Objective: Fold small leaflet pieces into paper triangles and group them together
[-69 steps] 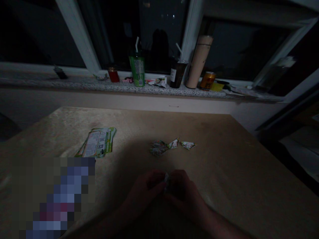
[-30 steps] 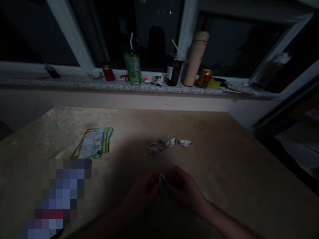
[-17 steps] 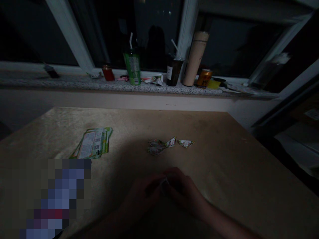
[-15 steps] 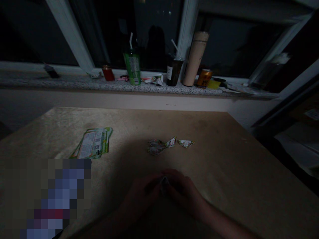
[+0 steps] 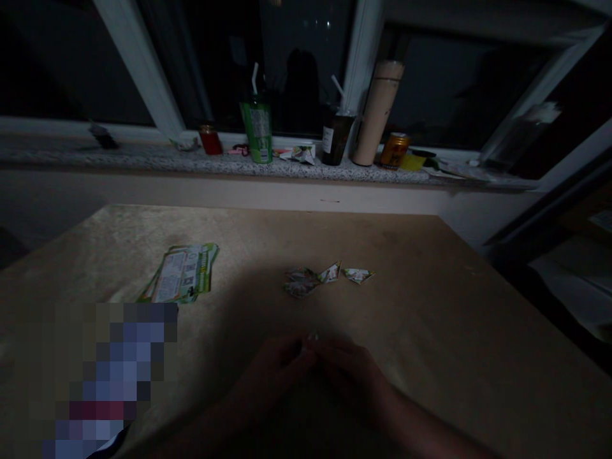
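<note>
My left hand [image 5: 282, 360] and my right hand [image 5: 345, 364] meet low in the middle of the view, fingers closed together on a small piece of folded paper [image 5: 313, 336]. Only its pale tip shows above the fingertips; the dark shadow hides the rest. Beyond the hands lie folded paper pieces [image 5: 301, 282] with a printed green and white pattern. To their right are two more folded pieces, one pointed [image 5: 329, 273] and one flat triangle [image 5: 358, 275], apart from my hands.
A stack of printed green leaflets [image 5: 184, 274] lies on the table [image 5: 406, 248] at left, above a pixelated patch [image 5: 119, 370]. Along the granite windowsill [image 5: 287, 167] stand a green cup [image 5: 259, 131], a dark cup [image 5: 337, 140], a pink flask [image 5: 377, 115], a can [image 5: 394, 151] and a red jar [image 5: 210, 140].
My fingers have shifted around the folded paper, and my right fingers now cover more of it. Less of the paper shows. The whole view has moved slightly.
</note>
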Available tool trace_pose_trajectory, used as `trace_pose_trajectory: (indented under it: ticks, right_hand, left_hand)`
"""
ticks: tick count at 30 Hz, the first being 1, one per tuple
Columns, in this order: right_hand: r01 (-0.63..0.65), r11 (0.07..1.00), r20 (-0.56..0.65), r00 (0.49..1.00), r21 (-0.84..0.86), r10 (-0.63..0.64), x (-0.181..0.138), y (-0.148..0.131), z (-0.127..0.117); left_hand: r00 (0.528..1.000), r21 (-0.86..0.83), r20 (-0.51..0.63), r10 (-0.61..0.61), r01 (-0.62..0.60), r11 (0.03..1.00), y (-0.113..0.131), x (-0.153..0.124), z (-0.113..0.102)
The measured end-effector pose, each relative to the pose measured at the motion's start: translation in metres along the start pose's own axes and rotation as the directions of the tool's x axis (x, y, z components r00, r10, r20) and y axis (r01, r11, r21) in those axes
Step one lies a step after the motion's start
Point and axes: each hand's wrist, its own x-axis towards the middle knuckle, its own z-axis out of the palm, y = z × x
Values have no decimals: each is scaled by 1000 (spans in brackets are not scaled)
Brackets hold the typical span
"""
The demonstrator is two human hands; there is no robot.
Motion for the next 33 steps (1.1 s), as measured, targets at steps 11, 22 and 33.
trace_pose_trajectory:
  ticks: [11, 22, 33]
  right_hand:
    - [-63, 995, -147, 988, -77, 51, -7, 18, 2]
    - [-217, 960, -179, 952, 176, 248, 1, 8, -2]
    - [-156, 988, -202, 967, 18, 157, 9, 0, -9]
  left_hand:
    - [994, -214, 111, 13, 11, 977, -7, 5, -2]
    - [999, -224, 4, -46, 46, 973, -14, 5, -1]
    - [998, -47, -6, -64, 63, 997, -10, 2, 0]
